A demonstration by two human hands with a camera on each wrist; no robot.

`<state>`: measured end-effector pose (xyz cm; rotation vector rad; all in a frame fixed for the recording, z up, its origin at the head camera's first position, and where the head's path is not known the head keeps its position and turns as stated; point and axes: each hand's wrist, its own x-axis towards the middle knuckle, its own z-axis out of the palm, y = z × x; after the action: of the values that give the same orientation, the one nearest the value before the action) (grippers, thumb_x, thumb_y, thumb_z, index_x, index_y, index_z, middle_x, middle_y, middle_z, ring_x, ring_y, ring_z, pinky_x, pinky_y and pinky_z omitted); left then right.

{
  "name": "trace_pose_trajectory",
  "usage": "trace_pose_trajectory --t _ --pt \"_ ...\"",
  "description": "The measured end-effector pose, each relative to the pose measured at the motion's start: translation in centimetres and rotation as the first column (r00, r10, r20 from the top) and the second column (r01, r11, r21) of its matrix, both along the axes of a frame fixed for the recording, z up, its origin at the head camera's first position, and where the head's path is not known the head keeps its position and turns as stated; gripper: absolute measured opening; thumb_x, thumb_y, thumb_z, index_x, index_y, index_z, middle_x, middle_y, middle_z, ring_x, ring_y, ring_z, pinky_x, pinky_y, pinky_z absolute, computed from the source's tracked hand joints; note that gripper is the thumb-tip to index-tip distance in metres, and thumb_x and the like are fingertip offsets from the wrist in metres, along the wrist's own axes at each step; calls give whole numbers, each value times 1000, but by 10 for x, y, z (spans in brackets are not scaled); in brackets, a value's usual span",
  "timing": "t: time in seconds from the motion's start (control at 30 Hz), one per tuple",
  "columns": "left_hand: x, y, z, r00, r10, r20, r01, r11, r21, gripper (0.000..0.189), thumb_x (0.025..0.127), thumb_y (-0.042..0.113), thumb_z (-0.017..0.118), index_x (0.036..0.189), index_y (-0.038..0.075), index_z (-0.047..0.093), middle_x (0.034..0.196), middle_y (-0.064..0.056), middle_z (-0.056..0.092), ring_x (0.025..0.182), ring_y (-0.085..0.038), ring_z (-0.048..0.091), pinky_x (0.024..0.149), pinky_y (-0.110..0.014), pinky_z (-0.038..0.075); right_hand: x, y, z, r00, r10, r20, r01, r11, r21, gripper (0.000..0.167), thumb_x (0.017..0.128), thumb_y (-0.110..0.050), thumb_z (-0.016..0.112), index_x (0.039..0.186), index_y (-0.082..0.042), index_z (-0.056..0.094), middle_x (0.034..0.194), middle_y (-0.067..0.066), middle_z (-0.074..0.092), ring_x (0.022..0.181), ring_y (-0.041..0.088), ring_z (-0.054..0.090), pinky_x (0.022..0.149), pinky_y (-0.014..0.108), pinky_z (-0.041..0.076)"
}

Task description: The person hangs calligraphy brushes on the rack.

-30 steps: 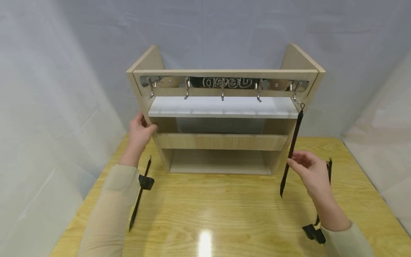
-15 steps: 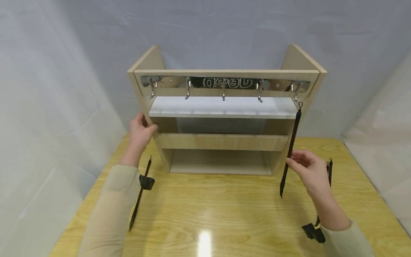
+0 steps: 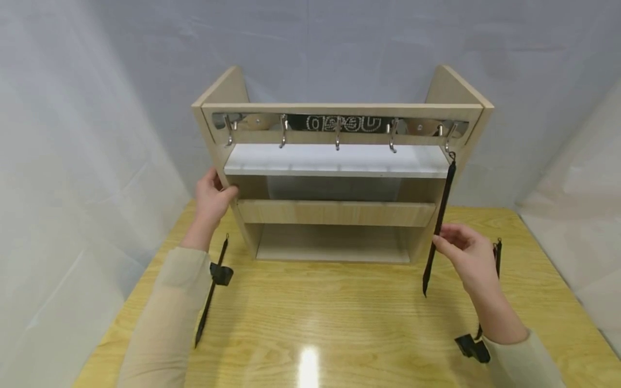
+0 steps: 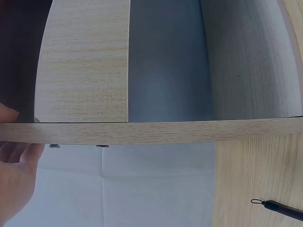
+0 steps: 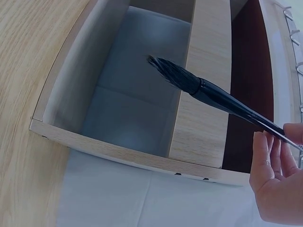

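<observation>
Upright on the table stands a light wood shelf unit (image 3: 339,213), with a shiny metal hook rail (image 3: 264,122) across its top front. My left hand (image 3: 212,202) grips its left side panel (image 4: 165,132), thumb inside and fingers outside. Between thumb and fingers of my right hand (image 3: 470,261), a black calligraphy brush (image 3: 442,210) is pinched by its handle, dark bristles down and cord loop up. The loop is right at the lower tip of the rightmost hook (image 3: 450,139). In the right wrist view, the bristles (image 5: 175,73) show before the shelf opening.
Another black brush (image 3: 206,310) lies on the table (image 3: 310,302) at the left. More brushes (image 3: 498,256) lie at the right, partly hidden behind my right hand. Pale sheeting (image 3: 310,48) hangs behind and on both sides.
My right hand has raised the brush slightly and shifted it left, bringing its loop up to the rightmost hook. The left hand stays on the side panel.
</observation>
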<state>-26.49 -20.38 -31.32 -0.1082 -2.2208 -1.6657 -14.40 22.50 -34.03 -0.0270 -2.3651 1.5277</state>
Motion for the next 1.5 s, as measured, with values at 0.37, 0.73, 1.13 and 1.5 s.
trace_pose_trajectory --t 0.37,0.73,1.13,1.5 --pt "1 1 0 1000 5 -2 -5 1000 -10 53 72 -10 50 124 -2 44 115 -22 51 103 -29 49 88 -37 44 -2 2 0 1000 15 -5 -15 999 -29 30 82 -13 62 105 4 55 84 -10 54 78 3 52 64 12 47" --pt "1 5 0 1000 10 -8 -10 1000 -14 51 74 -8 51 124 -2 44 115 -21 51 104 -28 49 88 -38 44 -2 3 2 999 35 -21 -36 998 -60 19 82 -14 61 99 -5 58 84 -6 54 77 6 52 63 13 48" --pt "0 6 -2 1000 1 -28 -2 1000 -10 51 73 -9 50 123 -2 45 113 -21 52 102 -29 49 86 -38 45 -4 4 1 998 52 -29 -55 991 -122 16 81 -7 61 97 -8 58 83 -7 54 75 6 52 62 15 49" --pt "2 7 -1 1000 -6 -20 6 1000 -18 49 75 -7 49 124 -2 44 110 -20 52 100 -27 49 83 -36 45 -7 3 -2 997 57 -57 -65 988 -143 14 81 -4 60 94 -8 58 81 -6 55 72 6 53 61 14 49"
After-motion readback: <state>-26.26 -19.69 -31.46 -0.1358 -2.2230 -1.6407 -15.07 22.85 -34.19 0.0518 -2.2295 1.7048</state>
